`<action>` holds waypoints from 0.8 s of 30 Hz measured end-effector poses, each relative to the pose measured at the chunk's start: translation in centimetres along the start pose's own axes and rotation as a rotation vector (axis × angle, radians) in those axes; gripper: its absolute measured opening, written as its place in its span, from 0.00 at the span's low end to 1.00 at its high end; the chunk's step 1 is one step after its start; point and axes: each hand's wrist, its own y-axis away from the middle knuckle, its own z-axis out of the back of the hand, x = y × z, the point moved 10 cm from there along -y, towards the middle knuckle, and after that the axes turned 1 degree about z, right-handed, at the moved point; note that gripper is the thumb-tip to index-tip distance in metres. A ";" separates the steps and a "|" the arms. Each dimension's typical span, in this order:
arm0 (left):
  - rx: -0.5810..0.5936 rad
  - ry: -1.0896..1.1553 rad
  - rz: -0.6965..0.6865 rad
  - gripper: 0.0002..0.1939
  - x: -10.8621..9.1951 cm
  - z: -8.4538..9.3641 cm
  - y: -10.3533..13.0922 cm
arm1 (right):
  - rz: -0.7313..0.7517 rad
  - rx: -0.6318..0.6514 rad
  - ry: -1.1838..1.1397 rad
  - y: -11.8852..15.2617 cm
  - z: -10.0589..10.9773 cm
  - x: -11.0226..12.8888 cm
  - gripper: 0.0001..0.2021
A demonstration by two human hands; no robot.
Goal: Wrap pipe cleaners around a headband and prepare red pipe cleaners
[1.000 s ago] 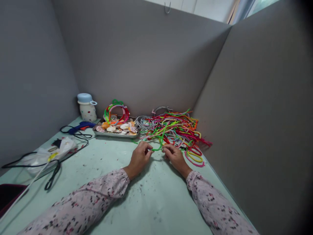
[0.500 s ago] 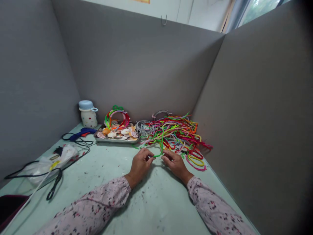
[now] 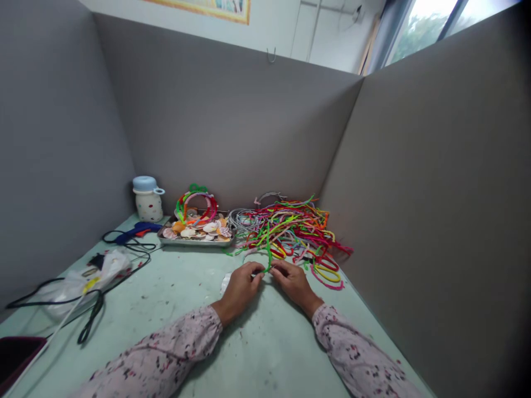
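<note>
A green fuzzy stem [image 3: 268, 249] rises upright between my hands, its lower end pinched at the fingertips. My left hand [image 3: 241, 286] has its thumb and fingers closed on this stem. From the other side, my right hand [image 3: 293, 283] pinches it too, fingertips close to the left ones. Just beyond the hands lies a tangled pile of coloured fuzzy stems [image 3: 302, 226]. A pale curved piece shows behind the fingertips, and a small whitish piece [image 3: 225, 282] lies beside my left hand.
A metal tray [image 3: 194, 242] holds shells and coloured rings [image 3: 212, 207]. Coiled grey wire [image 3: 243, 220] sits beside it. At the left are a lidded cup [image 3: 149, 204], a blue glue gun [image 3: 131, 233], black cable and a plastic bag [image 3: 112, 265]. Grey partitions [image 3: 228, 121] enclose the table.
The view has tilted up slightly. My hands have come closer together at the green stem. The whitish piece beside my left hand and the pale curve behind the fingertips now show.
</note>
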 end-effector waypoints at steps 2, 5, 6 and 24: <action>-0.003 -0.017 -0.005 0.09 -0.2 -0.1 0.1 | 0.010 0.031 0.001 0.1 -0.3 0.3 0.10; -0.039 -0.047 0.019 0.09 -0.1 0.3 0.2 | -0.012 0.066 0.016 0.3 -0.6 0.4 0.11; -0.055 -0.053 0.032 0.09 0.0 0.5 0.2 | -0.024 0.075 0.018 0.4 -0.7 0.2 0.12; -0.078 0.051 0.042 0.05 0.2 1.2 0.3 | 0.148 0.089 0.016 0.3 -0.6 2.2 0.07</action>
